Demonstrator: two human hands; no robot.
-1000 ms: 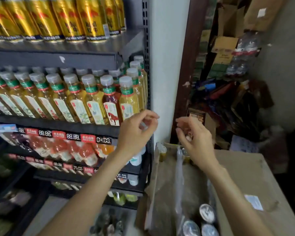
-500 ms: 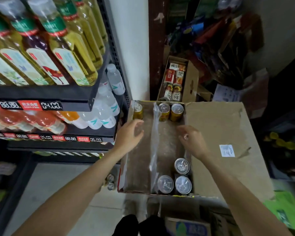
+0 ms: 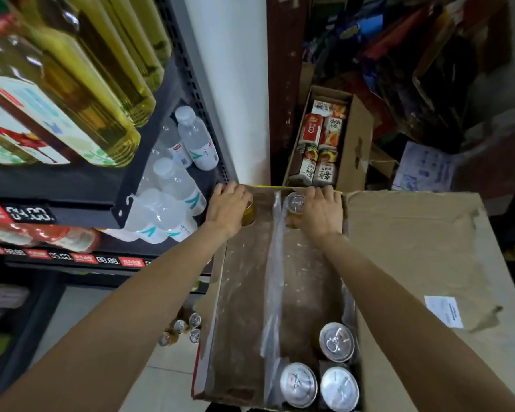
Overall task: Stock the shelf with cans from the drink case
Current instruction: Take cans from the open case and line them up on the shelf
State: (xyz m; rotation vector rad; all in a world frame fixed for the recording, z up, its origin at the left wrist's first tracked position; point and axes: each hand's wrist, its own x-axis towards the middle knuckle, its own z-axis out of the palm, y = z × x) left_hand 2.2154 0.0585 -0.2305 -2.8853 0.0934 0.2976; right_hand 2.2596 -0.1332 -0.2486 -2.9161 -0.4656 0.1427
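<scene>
While both my arms reach to the far end of the drink case [image 3: 244, 292], every can I see in it stands upright, long axis vertical, silver pull-tab lid facing the camera. My left hand [image 3: 228, 208] is curled over a gold can [image 3: 249, 214] at the case's 11 o'clock corner; only a strip of its shiny wall shows under my palm, so I read the grip as closed on it. My right hand [image 3: 321, 211] wraps the side of a second gold can [image 3: 295, 203] at 12 o'clock, fingers hooked over the far rim of the box. Whether another can sits beneath that hand I cannot tell.

Three more cans [image 3: 318, 367] cluster at 5 o'clock, round aluminium tops bright against the dull brown cardboard. A crumpled strip of clear plastic wrap [image 3: 275, 278] runs lengthwise down the middle of the case. Its torn flap [image 3: 414, 257] lies open toward 3 o'clock.

At 9 to 11 o'clock the dark metal shelf [image 3: 125, 185] carries yellow tea bottles [image 3: 81, 93] and, lower, clear water bottles [image 3: 173, 185]. At 1 o'clock an open carton [image 3: 356, 144] holds drink boxes laid flat. Small cans [image 3: 182, 328] stand on the floor at 7 o'clock.
</scene>
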